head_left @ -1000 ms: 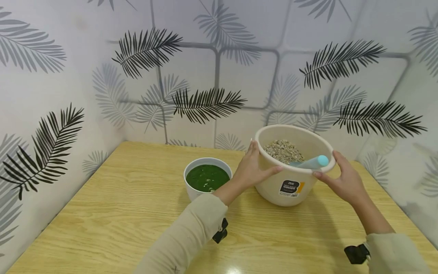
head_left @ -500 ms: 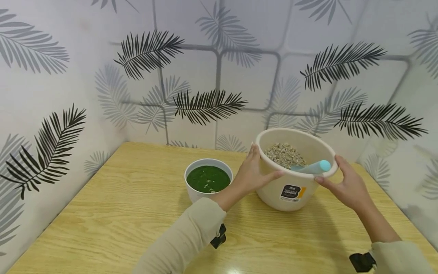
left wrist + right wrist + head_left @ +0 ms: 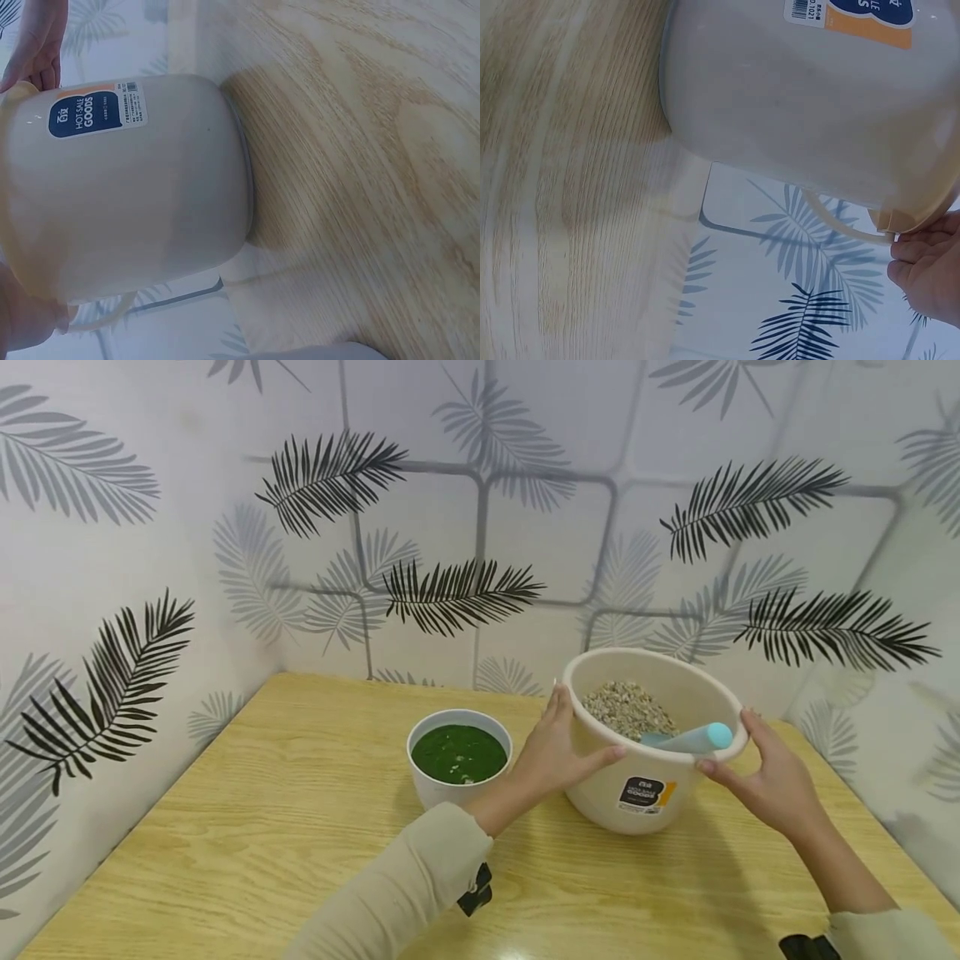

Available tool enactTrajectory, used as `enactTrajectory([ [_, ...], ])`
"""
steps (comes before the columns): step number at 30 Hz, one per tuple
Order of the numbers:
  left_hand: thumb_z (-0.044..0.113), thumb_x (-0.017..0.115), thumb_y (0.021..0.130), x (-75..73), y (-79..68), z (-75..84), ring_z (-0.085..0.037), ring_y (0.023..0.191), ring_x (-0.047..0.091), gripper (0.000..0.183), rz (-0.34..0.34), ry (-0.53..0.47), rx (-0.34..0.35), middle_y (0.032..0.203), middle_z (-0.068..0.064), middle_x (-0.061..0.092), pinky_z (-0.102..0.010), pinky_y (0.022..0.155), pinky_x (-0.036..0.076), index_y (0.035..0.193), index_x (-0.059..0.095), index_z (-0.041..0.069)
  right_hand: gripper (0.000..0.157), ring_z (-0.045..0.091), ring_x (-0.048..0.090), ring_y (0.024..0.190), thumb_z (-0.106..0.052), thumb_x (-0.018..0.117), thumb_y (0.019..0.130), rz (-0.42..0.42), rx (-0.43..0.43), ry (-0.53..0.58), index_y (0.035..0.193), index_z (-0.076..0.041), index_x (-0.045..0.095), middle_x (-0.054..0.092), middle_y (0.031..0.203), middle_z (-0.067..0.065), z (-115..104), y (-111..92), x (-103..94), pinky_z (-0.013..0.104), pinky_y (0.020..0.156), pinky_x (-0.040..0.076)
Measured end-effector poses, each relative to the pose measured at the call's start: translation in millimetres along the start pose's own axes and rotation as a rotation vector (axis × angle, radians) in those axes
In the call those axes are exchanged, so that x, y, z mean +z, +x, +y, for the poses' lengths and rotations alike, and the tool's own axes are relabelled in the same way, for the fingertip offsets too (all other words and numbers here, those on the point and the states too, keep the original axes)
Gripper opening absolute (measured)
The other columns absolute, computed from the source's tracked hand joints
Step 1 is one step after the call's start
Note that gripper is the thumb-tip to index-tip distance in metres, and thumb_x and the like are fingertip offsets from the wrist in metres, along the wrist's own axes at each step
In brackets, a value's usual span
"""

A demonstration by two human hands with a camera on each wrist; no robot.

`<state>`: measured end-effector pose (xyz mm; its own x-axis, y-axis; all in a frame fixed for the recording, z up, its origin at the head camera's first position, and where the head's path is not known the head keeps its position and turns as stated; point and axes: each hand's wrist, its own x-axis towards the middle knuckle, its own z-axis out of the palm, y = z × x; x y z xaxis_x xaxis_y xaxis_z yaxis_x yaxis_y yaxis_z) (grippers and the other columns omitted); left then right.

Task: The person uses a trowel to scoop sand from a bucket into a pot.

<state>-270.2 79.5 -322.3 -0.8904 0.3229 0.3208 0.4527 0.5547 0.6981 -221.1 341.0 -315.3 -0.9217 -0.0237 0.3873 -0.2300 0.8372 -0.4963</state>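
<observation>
A cream plastic bucket (image 3: 600, 793) with a black-and-orange label stands at the right of the table, its rim tipped slightly toward me. My left hand (image 3: 551, 752) holds the rim's left side, thumb along the front. On the opposite side, my right hand (image 3: 780, 781) grips the rim. Inside lies a heap of pale, coarse grain-like bits (image 3: 630, 708) and a scoop-like tool with a light-blue handle (image 3: 693, 739); its far end is buried. The right wrist view shows a curved bail handle (image 3: 840, 223) near the right hand (image 3: 930, 266). Whether the base fully touches the table is unclear.
Left of the bucket stands a white bowl (image 3: 429, 787) of green liquid with pale floating bits, partly behind my left forearm. The wooden table (image 3: 300, 802) meets a leaf-patterned wall (image 3: 525, 635) at the back, with another wall on each side.
Held by both hands, the bucket has shifted a little toward me and slightly right. The head view has tilted slightly up. The grip on the rim looks the same.
</observation>
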Motion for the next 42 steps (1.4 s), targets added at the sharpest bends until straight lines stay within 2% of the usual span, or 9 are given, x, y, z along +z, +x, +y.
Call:
enactTrajectory([
  [17, 0.060, 0.062, 0.073, 0.3, -14.1, 4.7, -0.028, 0.138, 0.019, 0.108, 0.009, 0.025, 0.000, 0.151, -0.012, 0.005, -0.040, 0.109, 0.028, 0.145, 0.004, 0.005, 0.088, 0.052, 0.017, 0.130, -0.035, 0.065, 0.081, 0.010, 0.017, -0.003, 0.145, -0.007, 0.012, 0.013, 0.148, 0.023, -5.8, -14.2, -2.7, 0.073, 0.091, 0.021],
  [31, 0.060, 0.063, 0.072, 1.6, -26.9, 8.4, -0.030, 0.137, 0.019, 0.110, 0.021, -0.033, -0.005, 0.152, -0.011, 0.003, -0.047, 0.106, 0.030, 0.146, 0.001, 0.007, 0.089, 0.056, 0.027, 0.123, -0.031, 0.070, 0.077, 0.045, 0.001, -0.001, 0.146, -0.013, 0.017, 0.026, 0.143, 0.028, -10.3, -25.7, -4.5, 0.073, 0.085, 0.026],
  [42, 0.059, 0.063, 0.072, 0.1, -37.2, 13.1, -0.029, 0.138, 0.019, 0.109, 0.034, -0.023, -0.005, 0.151, -0.013, 0.006, -0.044, 0.107, 0.030, 0.145, 0.001, 0.006, 0.088, 0.056, 0.027, 0.123, -0.030, 0.071, 0.076, 0.053, 0.004, 0.012, 0.146, -0.014, 0.018, 0.026, 0.143, 0.028, -13.4, -32.5, -5.0, 0.073, 0.085, 0.026],
])
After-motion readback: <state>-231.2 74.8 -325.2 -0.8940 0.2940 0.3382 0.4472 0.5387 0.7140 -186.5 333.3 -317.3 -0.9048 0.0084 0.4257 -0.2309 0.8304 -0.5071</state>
